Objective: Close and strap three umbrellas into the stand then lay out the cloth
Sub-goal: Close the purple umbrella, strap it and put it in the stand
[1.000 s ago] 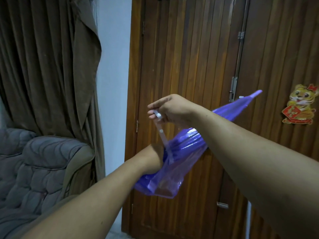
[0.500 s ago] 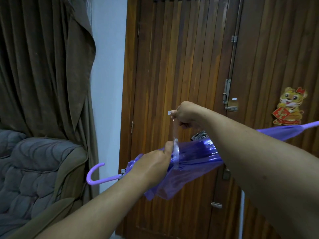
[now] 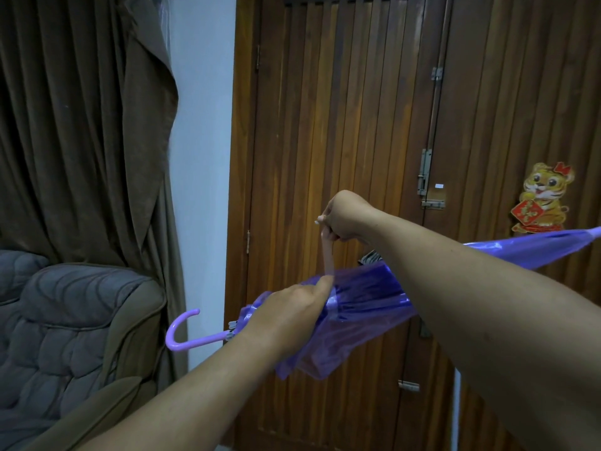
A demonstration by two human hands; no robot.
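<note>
- The left hand [image 3: 289, 315] gripped the folded purple umbrella [image 3: 367, 297], held level before the wooden door [image 3: 341, 125].
- The right hand [image 3: 344, 216] pinched its strap [image 3: 327, 255], pulled taut upward from the canopy.

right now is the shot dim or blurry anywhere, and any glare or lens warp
Head view: dim, flat indoor light with no hard shadows; soft glare streaks on the purple umbrella plastic; the right hand and the strap it pinches look slightly soft; the left hand is sharper; wide-angle warp bows the wooden door slats and enlarges the near forearms.
</note>
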